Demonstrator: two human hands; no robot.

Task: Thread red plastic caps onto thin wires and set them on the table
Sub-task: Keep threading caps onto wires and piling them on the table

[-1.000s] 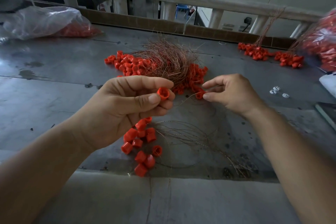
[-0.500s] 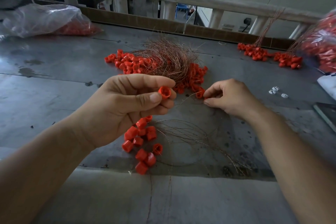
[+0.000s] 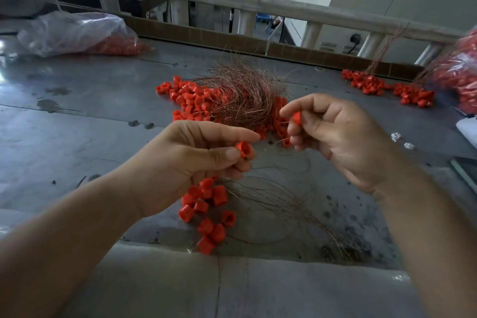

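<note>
My left hand point(image 3: 196, 162) pinches a red cap point(image 3: 243, 149) between thumb and fingers, its open end facing me. A thin wire point(image 3: 273, 143) runs from that cap toward my right hand point(image 3: 338, 137), which is raised above the table and pinches a second red cap point(image 3: 296, 118). Behind both hands a tangle of copper wires point(image 3: 242, 95) lies on a pile of loose red caps point(image 3: 188, 98). Below my left hand a cluster of threaded caps point(image 3: 209, 212) rests on the grey table point(image 3: 77, 137), their wires point(image 3: 284, 201) trailing to the right.
A clear plastic bag of red caps point(image 3: 77, 36) lies at the back left. More threaded caps point(image 3: 387, 88) and a red bag point(image 3: 459, 75) sit at the back right. Small white pieces point(image 3: 401, 141) lie on the right. A pale railing point(image 3: 232, 0) runs along the table's far side.
My right hand has lifted from the pile by the table with a red cap pinched in it and moved up toward my left hand. The left hand has stayed put with its cap.
</note>
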